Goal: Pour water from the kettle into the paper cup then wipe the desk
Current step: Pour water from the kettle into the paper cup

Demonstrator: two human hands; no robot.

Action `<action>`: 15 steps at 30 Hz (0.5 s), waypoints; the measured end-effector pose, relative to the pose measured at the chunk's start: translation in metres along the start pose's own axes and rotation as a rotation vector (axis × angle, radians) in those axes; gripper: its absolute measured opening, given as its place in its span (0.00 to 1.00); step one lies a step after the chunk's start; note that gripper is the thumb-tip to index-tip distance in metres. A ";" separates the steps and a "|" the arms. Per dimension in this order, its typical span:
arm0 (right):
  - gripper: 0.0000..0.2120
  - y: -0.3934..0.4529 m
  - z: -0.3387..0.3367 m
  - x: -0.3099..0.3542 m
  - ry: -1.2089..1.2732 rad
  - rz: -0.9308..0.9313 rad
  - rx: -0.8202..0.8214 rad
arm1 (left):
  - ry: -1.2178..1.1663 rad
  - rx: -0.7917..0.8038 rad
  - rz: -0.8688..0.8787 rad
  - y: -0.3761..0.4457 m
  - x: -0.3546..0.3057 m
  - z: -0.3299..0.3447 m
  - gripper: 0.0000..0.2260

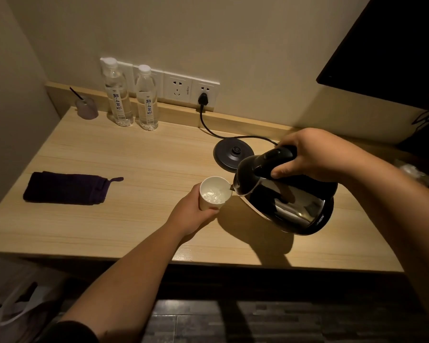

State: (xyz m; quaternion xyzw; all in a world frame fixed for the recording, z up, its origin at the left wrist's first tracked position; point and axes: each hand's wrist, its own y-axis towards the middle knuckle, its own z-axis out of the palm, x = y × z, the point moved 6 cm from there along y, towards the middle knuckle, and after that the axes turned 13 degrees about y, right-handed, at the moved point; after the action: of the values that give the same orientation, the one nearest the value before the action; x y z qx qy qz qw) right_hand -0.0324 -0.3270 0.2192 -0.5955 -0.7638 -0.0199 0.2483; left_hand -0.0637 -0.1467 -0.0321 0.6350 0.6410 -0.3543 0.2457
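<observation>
Kettle (292, 194): tilted, spout at rim of paper cup (213, 193), water running in. R hand (315, 154): grip clamped on kettle handle, held above surface (134, 157). L hand (191, 214): grip wrapped round cup, near front-centre of surface. Kettle base (233, 152): just behind cup, cord to wall socket. Dark cloth (67, 188): folded, lying left, well apart from cup. Two water bottles (131, 95): upright at back.

Dim, warm yellowish light from above and to the left — dark corners all round. Hard shadow thrown near-right across the desk (109, 157) beneath the kettle (290, 201), bright glints on its steel side. Wide-angle bending at the edges. Slight blur on the right hand (307, 154); floor nearly black.
</observation>
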 end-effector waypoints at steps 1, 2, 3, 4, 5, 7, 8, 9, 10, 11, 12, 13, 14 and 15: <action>0.13 -0.003 -0.002 -0.006 0.049 0.015 -0.015 | -0.006 0.000 -0.001 0.000 0.000 0.000 0.35; 0.13 -0.008 -0.003 -0.015 0.113 0.033 -0.037 | -0.010 0.001 -0.001 -0.001 -0.001 -0.001 0.35; 0.12 -0.014 -0.004 -0.024 0.192 0.050 -0.066 | -0.012 0.003 -0.002 -0.001 -0.001 -0.001 0.34; 0.12 -0.021 -0.002 -0.036 0.282 0.070 -0.103 | -0.012 0.004 -0.001 -0.002 -0.002 -0.002 0.34; 0.11 -0.030 0.001 -0.049 0.384 0.090 -0.140 | -0.010 0.005 0.000 -0.002 -0.002 -0.002 0.34; 0.10 -0.047 0.011 -0.075 0.604 0.127 -0.217 | -0.014 0.005 -0.001 -0.002 -0.003 -0.003 0.34; 0.09 -0.056 0.018 -0.087 0.695 0.142 -0.261 | -0.017 0.006 -0.004 -0.002 -0.003 -0.003 0.34; 0.09 -0.064 0.024 -0.100 0.765 0.161 -0.313 | -0.020 0.010 -0.011 -0.002 -0.003 -0.003 0.34; 0.08 -0.071 0.030 -0.112 0.819 0.177 -0.364 | -0.026 0.013 -0.020 -0.003 -0.003 -0.003 0.33; 0.08 -0.078 0.037 -0.123 0.866 0.192 -0.413 | -0.035 0.014 -0.030 -0.003 -0.003 -0.002 0.33; 0.08 -0.084 0.043 -0.133 0.905 0.208 -0.458 | -0.042 0.014 -0.036 -0.003 -0.003 -0.002 0.32; 0.08 -0.090 0.048 -0.142 0.945 0.222 -0.504 | -0.041 0.014 -0.039 -0.003 -0.003 -0.002 0.32; 0.09 -0.095 0.052 -0.152 0.981 0.236 -0.553 | -0.032 0.013 -0.036 -0.003 -0.003 -0.002 0.33; 0.10 -0.099 0.055 -0.161 1.011 0.249 -0.602 | -0.022 0.015 -0.032 -0.003 -0.003 -0.002 0.33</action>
State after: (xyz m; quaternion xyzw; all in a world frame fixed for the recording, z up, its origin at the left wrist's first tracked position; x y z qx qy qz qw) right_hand -0.1163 -0.4829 0.1319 -0.6414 -0.4363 -0.4869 0.4015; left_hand -0.0658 -0.1467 -0.0281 0.6224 0.6457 -0.3699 0.2425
